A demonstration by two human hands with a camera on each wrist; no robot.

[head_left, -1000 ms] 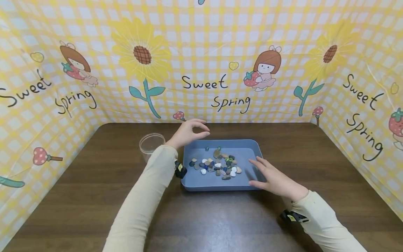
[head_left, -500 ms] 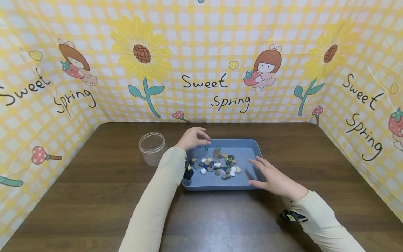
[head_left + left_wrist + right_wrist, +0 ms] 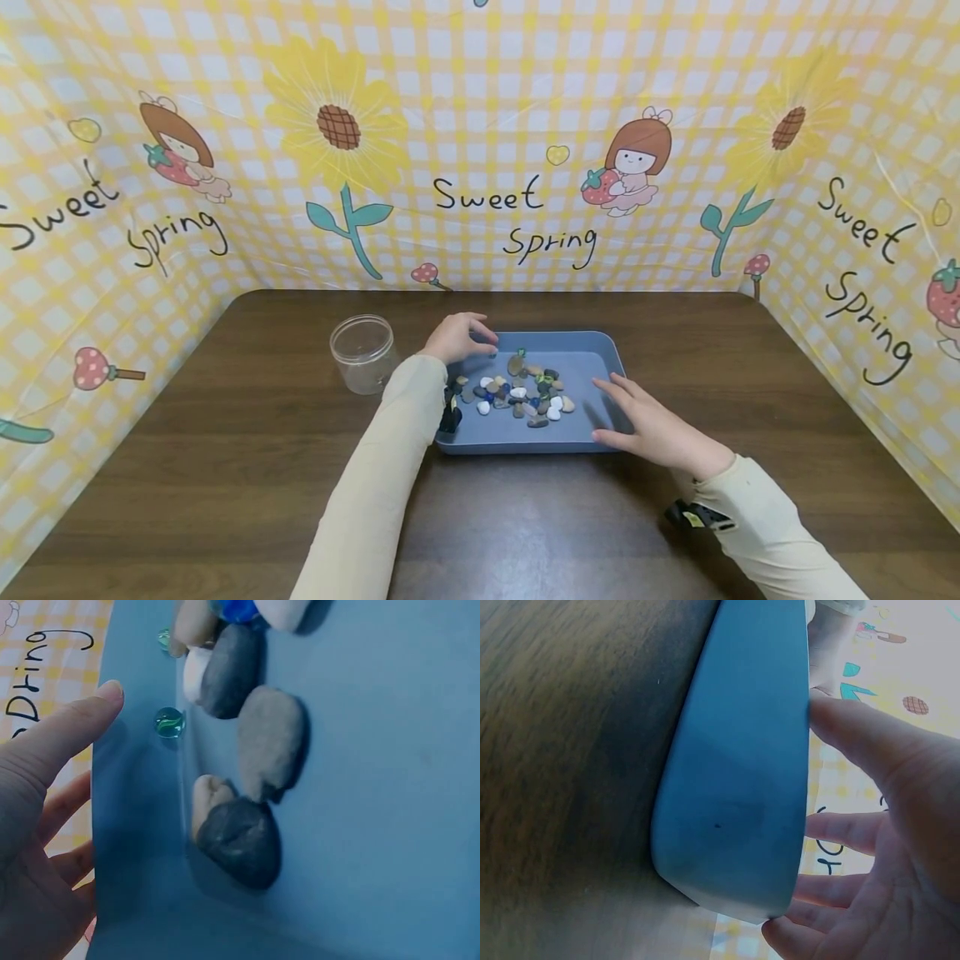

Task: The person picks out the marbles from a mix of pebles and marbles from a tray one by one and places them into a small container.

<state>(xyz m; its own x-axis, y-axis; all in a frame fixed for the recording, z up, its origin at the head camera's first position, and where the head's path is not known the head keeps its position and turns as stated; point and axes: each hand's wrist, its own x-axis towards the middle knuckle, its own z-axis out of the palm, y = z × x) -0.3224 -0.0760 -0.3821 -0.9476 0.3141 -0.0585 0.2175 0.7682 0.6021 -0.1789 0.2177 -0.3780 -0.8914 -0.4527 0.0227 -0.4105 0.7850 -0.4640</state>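
Observation:
A blue tray [image 3: 585, 354] holds a spread of pebbles [image 3: 519, 392] and glass marbles. My left hand [image 3: 453, 337] is over its back left corner, fingers bent loosely and holding nothing. In the left wrist view, the thumb [image 3: 67, 731] points across the tray's rim toward a green swirled marble [image 3: 169, 723], apart from it. A second green marble [image 3: 163, 639] lies farther along the back. My right hand [image 3: 663, 429] is spread at the tray's right side; in the right wrist view, the thumb [image 3: 862, 735] and fingers appear to touch its rim.
Left of the tray stands a clear, lidless jar [image 3: 365, 354]. The brown wooden table [image 3: 225, 450] carries everything. A yellow checked cloth [image 3: 480, 108] with printed flowers rises behind and at both sides.
My left hand has come down and toward me, from above the tray's back left corner to its rim. The jar now shows more fully. My right hand has stayed put.

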